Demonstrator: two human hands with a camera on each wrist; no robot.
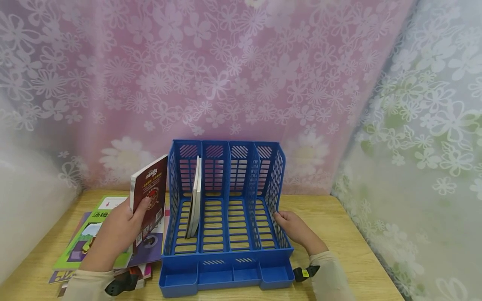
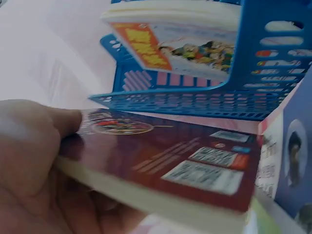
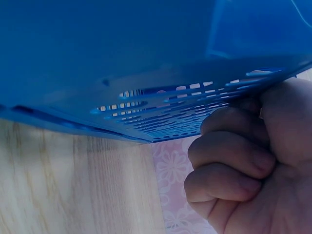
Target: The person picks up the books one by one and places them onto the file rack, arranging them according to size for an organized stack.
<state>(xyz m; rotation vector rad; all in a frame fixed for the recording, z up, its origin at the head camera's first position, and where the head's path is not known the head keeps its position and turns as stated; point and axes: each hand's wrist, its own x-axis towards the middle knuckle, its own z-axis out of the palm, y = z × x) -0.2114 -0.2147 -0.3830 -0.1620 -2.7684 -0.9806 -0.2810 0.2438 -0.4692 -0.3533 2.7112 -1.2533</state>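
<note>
My left hand (image 1: 118, 232) grips a dark maroon book (image 1: 152, 196) upright, thumb on its cover and the other fingers beneath or behind. The book stands just left of a blue plastic file rack (image 1: 229, 269); its cover with printed codes also shows in the left wrist view. Inside the rack's leftmost compartment, thin books (image 1: 196, 200) lean against the divider. At the rack's right side wall, my right hand (image 1: 297, 228) holds the edge; its curled fingers (image 3: 229, 156) lie against the outside of the wall in the right wrist view.
Several books and booklets lie stacked on the wooden table (image 1: 331, 221) at the left, a green-edged one (image 1: 80, 246) near the top. Small open trays (image 1: 180, 278) line the rack's front. A pink floral curtain (image 1: 226, 83) hangs behind.
</note>
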